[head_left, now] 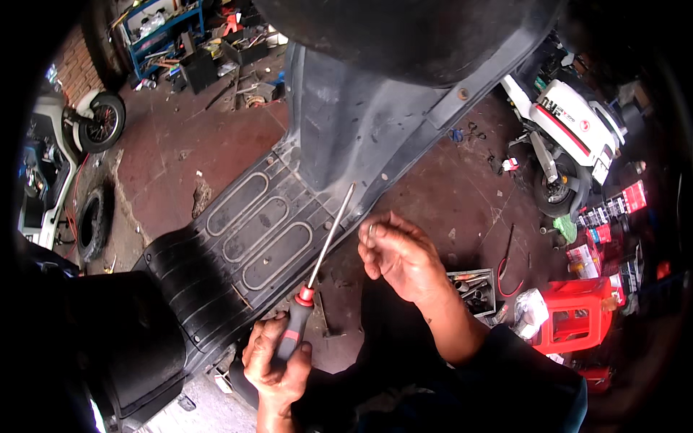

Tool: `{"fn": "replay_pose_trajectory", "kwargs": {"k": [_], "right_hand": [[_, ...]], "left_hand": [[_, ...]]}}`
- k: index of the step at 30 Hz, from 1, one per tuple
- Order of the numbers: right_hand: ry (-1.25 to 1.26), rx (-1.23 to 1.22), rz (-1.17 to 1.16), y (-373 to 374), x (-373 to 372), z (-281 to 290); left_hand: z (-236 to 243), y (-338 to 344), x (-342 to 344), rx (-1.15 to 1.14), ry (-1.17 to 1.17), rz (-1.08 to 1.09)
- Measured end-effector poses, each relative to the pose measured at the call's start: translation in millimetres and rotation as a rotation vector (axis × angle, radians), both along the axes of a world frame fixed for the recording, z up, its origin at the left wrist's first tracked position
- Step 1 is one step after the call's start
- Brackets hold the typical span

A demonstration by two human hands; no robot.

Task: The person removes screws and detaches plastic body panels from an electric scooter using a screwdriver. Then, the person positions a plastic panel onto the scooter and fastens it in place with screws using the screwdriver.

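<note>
My left hand [273,368] is wrapped round the grey and red handle of a screwdriver [294,325]. Its long metal shaft points up and to the right, and the tip appears over the edge of a scooter's black plastic footboard [249,213]. To the right of the shaft is my right hand [404,260], its fingers curled and the thumb pressed to the index finger. Whatever sits in that pinch is too small to tell. Beyond both hands rises the scooter's dark inner leg shield [346,115], with a screw or bolt head [463,94] near its right edge.
An open box of tools [473,289] and a red plastic stool [574,317] stand to the right. Farther off is a white scooter [574,123]. At left are a loose tyre [94,224] and another scooter's wheel [105,123]. A blue shelf [162,36] holds clutter.
</note>
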State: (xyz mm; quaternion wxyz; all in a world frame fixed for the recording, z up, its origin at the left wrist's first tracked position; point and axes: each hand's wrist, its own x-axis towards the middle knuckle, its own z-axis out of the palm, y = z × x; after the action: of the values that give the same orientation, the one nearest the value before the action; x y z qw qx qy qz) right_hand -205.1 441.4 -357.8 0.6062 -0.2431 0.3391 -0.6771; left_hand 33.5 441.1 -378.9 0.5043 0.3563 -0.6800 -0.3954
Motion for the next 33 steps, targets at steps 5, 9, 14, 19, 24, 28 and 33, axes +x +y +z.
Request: {"fn": "replay_pose_trajectory", "kwargs": {"k": [5, 9, 14, 19, 24, 28, 33], "right_hand": [[-0.089, -0.129, -0.032, -21, 3, 19], [-0.130, -0.208, -0.066, -24, -1, 31], [-0.115, -0.227, -0.023, -29, 10, 35], [-0.018, -0.197, -0.060, -29, 13, 34], [0.009, -0.198, -0.066, -29, 16, 35], [0.055, -0.195, -0.090, -28, 16, 32], [0.101, -0.183, -0.152, -26, 14, 32]], "left_hand": [[-4, 1, 19, -0.074, 0.021, -0.030], [2, 0, 15, -0.112, 0.043, -0.043], [-3, -5, 22, -0.092, 0.053, -0.041], [-2, -6, 22, -0.102, 0.054, -0.082], [-5, -6, 23, -0.069, 0.086, -0.082], [-6, -6, 23, -0.122, 0.060, -0.083], [7, -7, 14, -0.469, -0.272, 0.041]]}}
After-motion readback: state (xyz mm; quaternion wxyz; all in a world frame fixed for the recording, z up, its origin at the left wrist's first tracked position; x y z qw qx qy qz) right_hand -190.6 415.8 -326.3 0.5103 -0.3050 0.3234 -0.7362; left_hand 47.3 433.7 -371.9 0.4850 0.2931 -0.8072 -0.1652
